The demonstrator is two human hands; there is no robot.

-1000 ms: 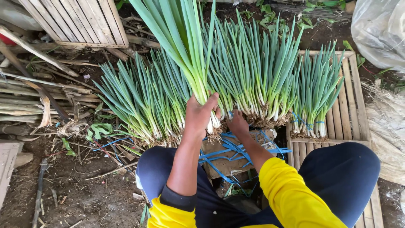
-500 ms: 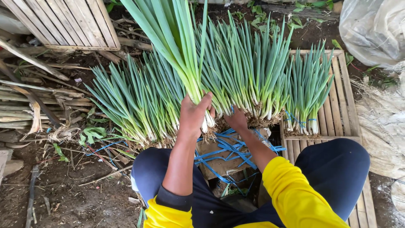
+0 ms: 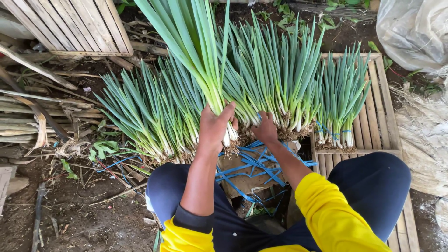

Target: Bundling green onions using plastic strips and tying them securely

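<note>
Gripping a bunch of green onions [image 3: 205, 70] just above its white bulbs, the fingers of my left hand [image 3: 215, 126] are wrapped tight around the stalks; the leaves rise toward the far side, and the roots hang below my palm. My right hand [image 3: 266, 129] rests against the base of the neighbouring bunch [image 3: 275, 79], its fingers curled into the bulbs; whether they pinch a stalk or one of the strings I cannot tell. Blue strings [image 3: 254, 163] lie loose on a brown board [image 3: 238, 179] between my knees, just near of both hands. More bunches fan out on the ground at left [image 3: 149, 112]. At right a tied bunch [image 3: 343, 100] stands on a wooden slat pallet [image 3: 380, 112]. Far left lies a second slatted panel [image 3: 70, 25]; far right, a translucent plastic sack [image 3: 413, 32].
</note>
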